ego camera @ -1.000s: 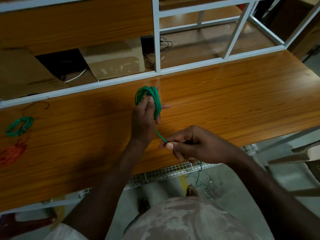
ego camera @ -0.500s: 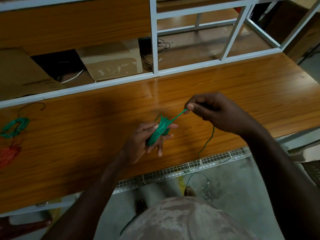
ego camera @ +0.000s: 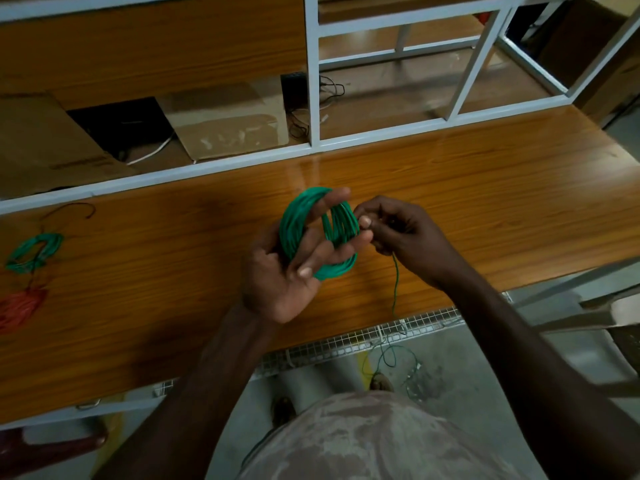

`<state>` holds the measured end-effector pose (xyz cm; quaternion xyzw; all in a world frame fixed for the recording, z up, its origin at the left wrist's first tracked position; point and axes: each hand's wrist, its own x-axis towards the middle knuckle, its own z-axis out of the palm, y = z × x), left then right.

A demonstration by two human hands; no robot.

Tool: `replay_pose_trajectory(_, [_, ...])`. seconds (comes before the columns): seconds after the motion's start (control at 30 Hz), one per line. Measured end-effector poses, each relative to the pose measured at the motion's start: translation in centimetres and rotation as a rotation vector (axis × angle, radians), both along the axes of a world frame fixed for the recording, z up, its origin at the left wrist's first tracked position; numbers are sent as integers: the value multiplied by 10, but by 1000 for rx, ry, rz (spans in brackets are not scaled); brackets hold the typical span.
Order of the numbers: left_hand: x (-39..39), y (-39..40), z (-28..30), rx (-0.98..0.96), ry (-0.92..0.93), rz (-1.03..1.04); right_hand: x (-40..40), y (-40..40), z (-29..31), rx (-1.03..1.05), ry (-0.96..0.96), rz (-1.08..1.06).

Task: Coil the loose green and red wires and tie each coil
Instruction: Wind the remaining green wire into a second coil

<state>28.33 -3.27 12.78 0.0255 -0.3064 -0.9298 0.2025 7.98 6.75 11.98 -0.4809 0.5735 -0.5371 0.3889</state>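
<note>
Head view, green wire coil [ego camera: 313, 233], loosely looped

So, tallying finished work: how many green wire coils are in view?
2: one green coil wound around the left hand, and another green coil lying on the table at far left.

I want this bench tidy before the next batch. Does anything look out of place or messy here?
One thing: the green wire trails from the right hand over the table edge and lies tangled on the floor. The left hand holds the green coil, not yet tied.
</note>
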Motion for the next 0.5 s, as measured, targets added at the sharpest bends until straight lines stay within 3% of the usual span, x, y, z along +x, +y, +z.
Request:
replay_pose_trajectory(0.13, [-13, -12, 13, 10, 27, 133, 10, 4, -19, 73, -71, -15])
replay_pose_trajectory(0.37, [-38, -27, 15, 26, -189, 466, 25, 13, -30, 258, -79, 42])
replay_pose_trajectory(0.5, [-53, -40, 9, -118, -379, 692, 32, 19, -24, 327, -21, 174])
